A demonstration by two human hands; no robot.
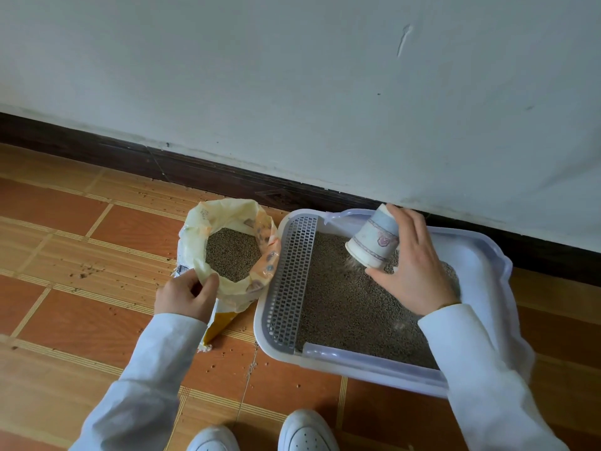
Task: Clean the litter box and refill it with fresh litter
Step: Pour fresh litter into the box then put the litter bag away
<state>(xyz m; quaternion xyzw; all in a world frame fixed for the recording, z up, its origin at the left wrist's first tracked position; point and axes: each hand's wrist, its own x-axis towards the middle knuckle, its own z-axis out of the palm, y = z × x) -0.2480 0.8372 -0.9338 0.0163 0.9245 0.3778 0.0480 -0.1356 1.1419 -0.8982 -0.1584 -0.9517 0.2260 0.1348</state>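
A white litter box [487,255] stands on the floor by the wall, its bed covered in grey-brown litter [351,307]. A grey perforated grate [292,281] runs along its left side. My right hand [416,265] grips a patterned paper cup [374,239], tipped mouth-down over the box, and litter falls from its rim. Left of the box stands an open yellow litter bag [227,216] with its top rolled down and litter [232,252] inside. My left hand [185,296] pinches the bag's near rim.
The tiled floor [81,222] has stray litter grains scattered around the bag and box. A dark skirting board [211,177] and white wall run behind. My two white shoes [305,431] stand at the bottom, close to the box's front edge.
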